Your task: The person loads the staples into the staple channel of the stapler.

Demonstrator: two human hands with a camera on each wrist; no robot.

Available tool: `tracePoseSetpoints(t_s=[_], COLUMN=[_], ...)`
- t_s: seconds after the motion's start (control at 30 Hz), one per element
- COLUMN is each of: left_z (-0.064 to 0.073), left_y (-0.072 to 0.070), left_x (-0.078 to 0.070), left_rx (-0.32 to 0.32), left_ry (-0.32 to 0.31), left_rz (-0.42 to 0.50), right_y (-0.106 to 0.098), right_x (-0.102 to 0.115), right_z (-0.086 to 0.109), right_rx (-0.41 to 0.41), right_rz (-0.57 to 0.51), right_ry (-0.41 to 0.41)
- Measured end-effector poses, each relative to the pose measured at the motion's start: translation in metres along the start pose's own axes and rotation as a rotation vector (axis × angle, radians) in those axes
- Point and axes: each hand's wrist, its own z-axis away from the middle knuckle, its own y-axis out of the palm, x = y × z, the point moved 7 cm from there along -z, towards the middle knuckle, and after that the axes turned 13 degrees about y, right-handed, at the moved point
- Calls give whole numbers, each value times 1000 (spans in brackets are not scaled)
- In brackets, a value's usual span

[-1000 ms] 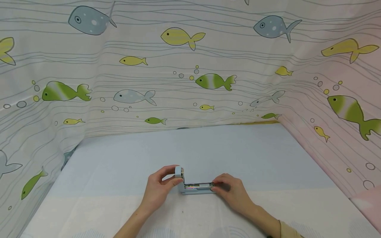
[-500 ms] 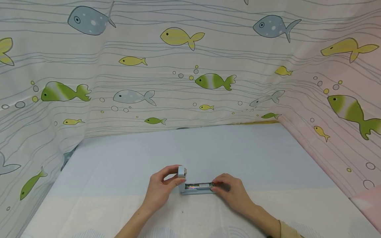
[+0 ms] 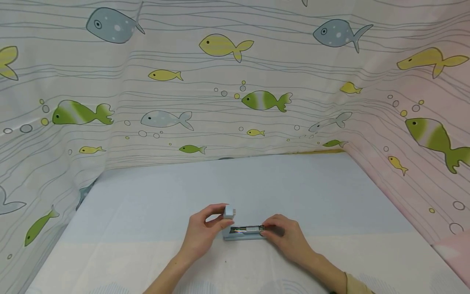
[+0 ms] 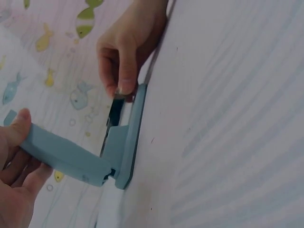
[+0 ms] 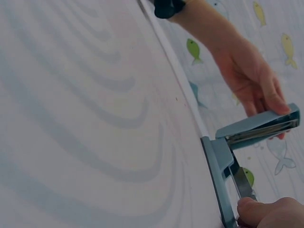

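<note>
A light-blue stapler (image 3: pixel 242 236) rests on the table with its top cover (image 4: pixel 66 154) swung up from the hinge at its left end. My left hand (image 3: pixel 201 232) grips the raised end of that cover between thumb and fingers. At the stapler's right end, my right hand (image 3: pixel 288 237) pinches the front of the metal magazine (image 5: pixel 242 183), close over the base (image 4: pixel 132 137). The right wrist view shows the metal-lined underside of the cover (image 5: pixel 266 127) facing the magazine at an angle. The right fingertips hide the stapler's front tip.
A pale cloth (image 3: pixel 235 188) covers the table. Fish-printed curtains (image 3: pixel 220 85) hang behind and on both sides. A tiny dark speck (image 3: pixel 225 261) lies on the cloth in front of the stapler.
My left hand has moved a little to the right, tipping the stapler's cover over toward the magazine. The right hand stays where it was, at the magazine's front.
</note>
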Motion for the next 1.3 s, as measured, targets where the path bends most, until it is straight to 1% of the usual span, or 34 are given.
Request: tracePoseSetpoints(t_s=[0.07,0.4,0.7,0.9,0.97,1.13,1.2,1.3], left_z=[0,-2,-5,-6,-6,-8,-8,-9], left_y=[1,7,10,14,15,21,24,25], left_x=[0,-4,-4,-6,-8,-13,-15,-15], left_rx=[3,17,32,40,45,77,83,87], left_ry=[0,58,74,80,93,184,208,211], left_rz=[-12,-45,-99,-132,-154,-223,-239,-245], right_y=[0,0,-1,-1,-1,-1,-1,-2], right_x=[0,0,1,0,0,1,2,2], right_z=[0,-1,-1,-1,-1,-1,-1,-1], right_rx=[-1,-8,-10,-7,-8,-11,-10,-8], right_rz=[1,7,12,28,28,23,19,16], right_ry=[-1,-15,-23,-14,-14,-33,-39,-44])
